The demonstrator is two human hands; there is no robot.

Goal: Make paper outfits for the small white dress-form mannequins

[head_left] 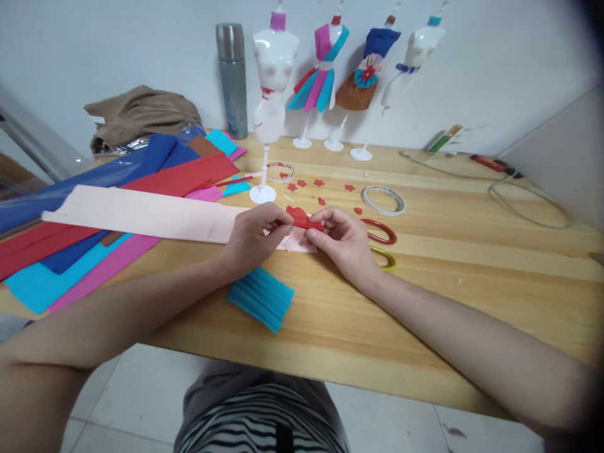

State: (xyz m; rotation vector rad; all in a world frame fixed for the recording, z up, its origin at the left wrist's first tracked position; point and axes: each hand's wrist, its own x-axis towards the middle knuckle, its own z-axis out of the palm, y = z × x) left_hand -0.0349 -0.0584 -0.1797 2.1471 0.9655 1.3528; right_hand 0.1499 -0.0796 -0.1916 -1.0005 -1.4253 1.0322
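Left hand point(252, 238) and right hand point(346, 245) meet over the tabletop point(425, 314), and both sets of fingers are closed on a red piece point(309, 223), pinching it from either side! It's held up above a pale pink pleated piece point(299, 240), just in front of the bare white mannequin point(271, 75). Nearer the person, a blue pleated piece point(262, 299) lies flat beside the left wrist. Over by the right hand, scissors point(383, 233) show their red and yellow handles, partly hidden, with a roll of tape point(384, 200) beyond. And there, small red flower cutouts point(319, 183) dot the wood between mannequin and tape!
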